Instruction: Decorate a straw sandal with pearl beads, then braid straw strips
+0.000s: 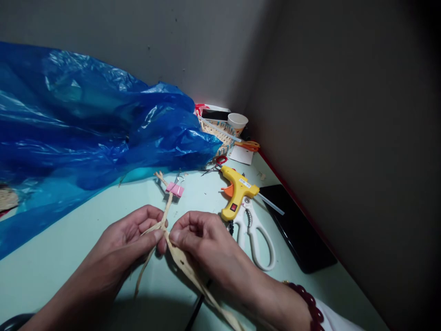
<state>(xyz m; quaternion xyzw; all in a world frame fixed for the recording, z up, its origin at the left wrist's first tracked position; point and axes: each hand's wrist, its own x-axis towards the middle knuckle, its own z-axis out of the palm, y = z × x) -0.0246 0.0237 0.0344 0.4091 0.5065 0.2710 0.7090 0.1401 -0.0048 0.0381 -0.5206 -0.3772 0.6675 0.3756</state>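
My left hand [132,236] and my right hand [203,239] meet at the middle of the pale green table [69,248], both pinched on tan straw strips [188,271]. The strips are plaited into a thin braid [168,207] that runs away from my fingers. A pink binder clip [175,189] is clamped on the braid near its far end. Loose strip ends trail back toward me under my hands. A dark red bead bracelet [308,301] sits on my right wrist.
A yellow glue gun [236,191] and white-handled shears [255,234] lie right of my hands. Beside them is a black phone or tablet [296,225]. A crumpled blue plastic sheet [86,133] fills the left. Small red scissors [217,163], orange scissors [248,145], a woven basket [215,131] and a paper cup [237,122] crowd the corner.
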